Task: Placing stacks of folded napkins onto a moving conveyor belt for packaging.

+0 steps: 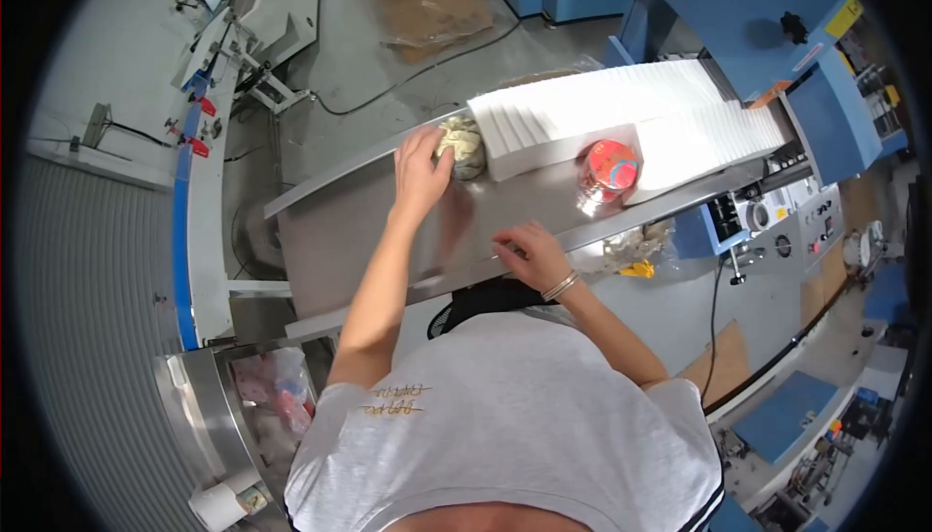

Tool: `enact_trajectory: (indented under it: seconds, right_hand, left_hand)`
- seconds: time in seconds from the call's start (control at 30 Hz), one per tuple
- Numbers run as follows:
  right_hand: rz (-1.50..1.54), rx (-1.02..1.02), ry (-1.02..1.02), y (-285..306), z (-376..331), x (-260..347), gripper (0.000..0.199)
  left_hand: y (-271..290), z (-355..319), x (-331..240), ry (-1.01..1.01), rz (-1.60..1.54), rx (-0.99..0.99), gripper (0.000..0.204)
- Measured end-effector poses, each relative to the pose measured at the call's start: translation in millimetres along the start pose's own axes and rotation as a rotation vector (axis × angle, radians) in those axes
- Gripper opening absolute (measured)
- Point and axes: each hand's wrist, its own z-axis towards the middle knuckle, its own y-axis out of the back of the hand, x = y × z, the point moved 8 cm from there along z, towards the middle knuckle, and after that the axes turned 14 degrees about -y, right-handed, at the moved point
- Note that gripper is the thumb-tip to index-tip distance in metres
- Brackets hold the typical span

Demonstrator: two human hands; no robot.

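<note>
Touching the left hand, a yellowish bundle lies beyond the right hand.

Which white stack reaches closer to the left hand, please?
It is the far stack, beside the yellowish bundle the left hand touches; the near stack stops farther right.

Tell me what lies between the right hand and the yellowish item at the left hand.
In the head view, only bare metal tray lies between the right hand and the yellowish item.
</note>
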Motion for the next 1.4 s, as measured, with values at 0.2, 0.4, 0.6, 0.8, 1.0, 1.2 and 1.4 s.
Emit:
enact_trajectory:
  seconds: [0.2, 0.4, 0.6, 0.8, 1.0, 1.2, 1.4]
  right_hand:
    - [0.088, -0.131, -0.122, 63.0, -18.6, -32.1, 0.011]
    - [0.109, -0.032, -0.167, 82.6, -17.1, -45.8, 0.013]
    - [0.095, 0.069, -0.155, 89.6, -3.9, -39.5, 0.012]
    - [-0.376, -0.413, 0.04, 123.3, 19.4, -22.7, 0.029]
    - [-0.832, -0.552, -0.079, 132.4, 44.0, -51.2, 0.062]
    - [-0.829, -0.326, -0.021, 131.9, 29.8, -52.3, 0.059]
    - [-0.711, -0.226, 0.041, 148.4, 20.6, -42.2, 0.054]
  left_hand:
    - [-43.7, 47.4, -19.2, -0.123, 0.055, 0.256, 0.038]
    - [-58.5, 61.2, -11.6, 0.138, 0.148, 0.522, 0.041]
    - [-72.9, 63.6, 4.8, 0.13, 0.215, 0.465, 0.034]
    - [-73.6, 56.8, -0.4, 0.138, 0.191, 0.548, 0.027]
    - [-93.3, 48.8, 6.0, 0.195, 0.137, 0.812, 0.04]
    - [-110.8, -1.5, 21.3, 0.719, -0.456, 1.022, 0.046]
    - [-108.1, -18.1, 39.2, 0.776, -0.484, 0.6, 0.032]
